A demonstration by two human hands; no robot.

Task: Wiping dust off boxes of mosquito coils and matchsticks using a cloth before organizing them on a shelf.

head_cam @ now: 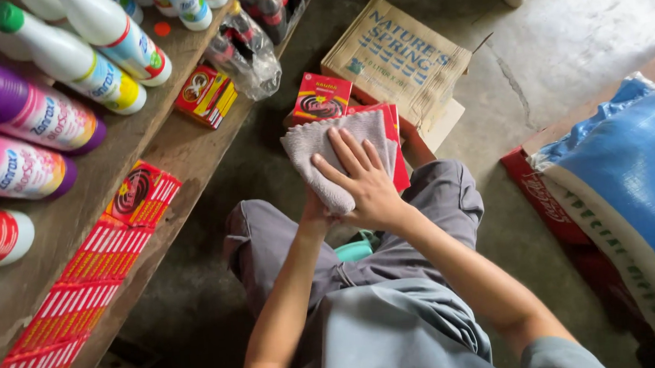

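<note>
- Over the lap, a grey cloth (318, 150) is pressed flat by the right hand (365, 185) onto a thin red box (392, 131); fingers spread, flat on the fabric.
- Left hand (315, 207) is hidden under cloth and box; its fingers cannot be told.
- Cloth judged soft, light, limp; best bunched at an edge.
- Box judged light, stiff, crushable cardboard; best held by its edges.
</note>
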